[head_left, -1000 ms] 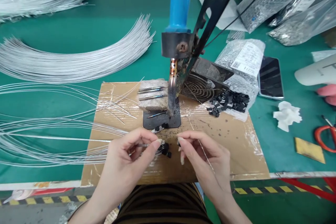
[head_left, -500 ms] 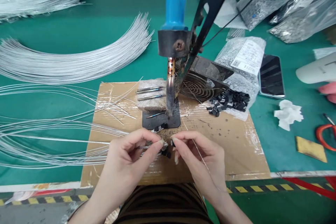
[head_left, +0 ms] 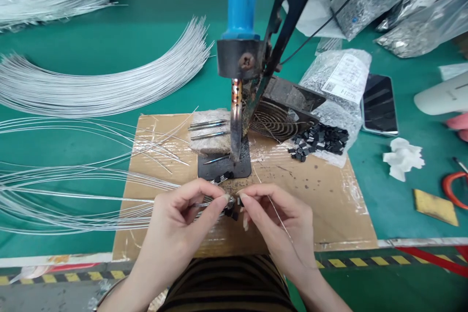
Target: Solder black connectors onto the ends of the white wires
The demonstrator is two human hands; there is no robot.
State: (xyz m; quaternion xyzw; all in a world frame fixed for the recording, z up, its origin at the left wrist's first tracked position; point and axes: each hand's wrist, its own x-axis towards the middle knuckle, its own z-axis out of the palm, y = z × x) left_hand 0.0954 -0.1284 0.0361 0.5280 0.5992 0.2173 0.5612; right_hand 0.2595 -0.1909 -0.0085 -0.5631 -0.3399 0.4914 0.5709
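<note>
My left hand (head_left: pixel 188 214) is closed in a pinch, and a straight white wire (head_left: pixel 120 196) runs into it from the left. Its fingertips partly hide what they grip. Thumb and forefinger of my right hand (head_left: pixel 280 219) pinch a small black connector (head_left: pixel 240 201) with a row of fine metal pins. A thin strand of solder wire (head_left: pixel 280 215) passes through that same hand. The two sets of fingertips are close together but apart. Just below and behind them lie several black connectors (head_left: pixel 230 212) with wires. Above the hands hangs the tip of a blue-handled soldering iron (head_left: pixel 237 141).
The iron's black stand (head_left: pixel 281 24) rises behind the cardboard sheet (head_left: pixel 310 214). A fan (head_left: pixel 278 119) and a pile of black connectors (head_left: pixel 321 141) lie to the right. Bundled white wires (head_left: pixel 109 90) curve at left. A phone (head_left: pixel 380 105), a yellow sponge (head_left: pixel 435 207) and scissors (head_left: pixel 451 189) are farther right.
The connector in my right hand has turned slightly, so its row of pins shows more clearly. Both hands otherwise stay almost in place; the view has shifted a little.
</note>
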